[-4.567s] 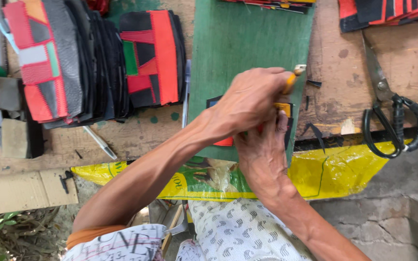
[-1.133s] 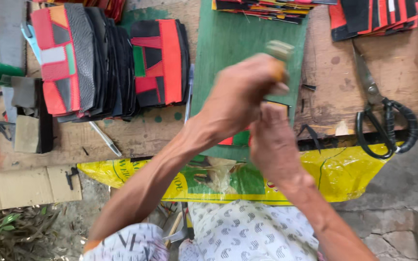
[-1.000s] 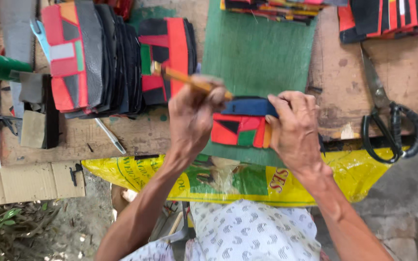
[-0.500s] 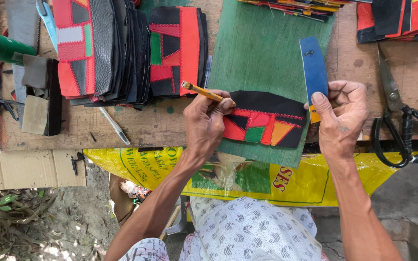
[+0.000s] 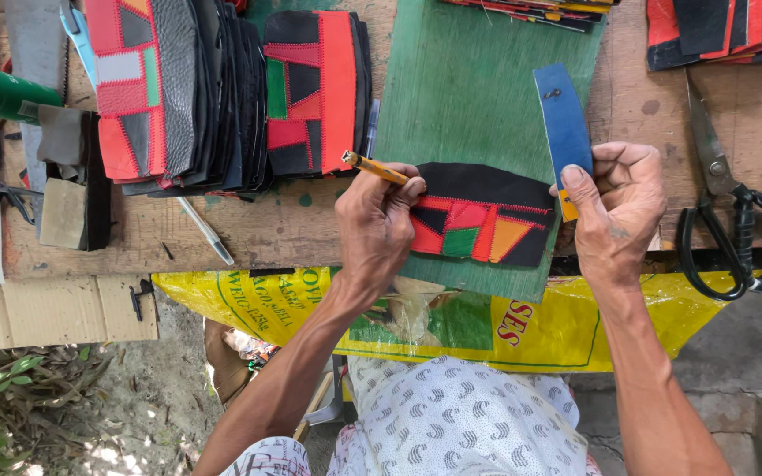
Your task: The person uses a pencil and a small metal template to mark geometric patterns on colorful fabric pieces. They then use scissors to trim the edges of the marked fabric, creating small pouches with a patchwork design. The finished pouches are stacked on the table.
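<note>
**Wooden bench, patchwork on green board**

Wooden bench (image 5: pixel 222 229) carries our green board (image 5: pixel 478 106). Our left hand (image 5: pixel 377 225) pinches an orange-handled tool (image 5: pixel 374 167), pinning the patchwork piece (image 5: pixel 478 220), its long axis crosswise. Our right hand (image 5: pixel 619 211) pinches an upright blue strip (image 5: pixel 564 123). Scissors (image 5: pixel 725 211) lie rightward.

Patchwork panel (image 5: pixel 478 225) of grained, matt leatherlike pieces with visible stitching. Blue strip (image 5: pixel 564 123) smooth and matt. Green board (image 5: pixel 478 97) dull, faintly streaked. Counter (image 5: pixel 284 225) rough, worn wood. Scissors (image 5: pixel 725 211) dull metal, black handles. Yellow sack (image 5: pixel 575 326) glossy woven plastic.
</note>
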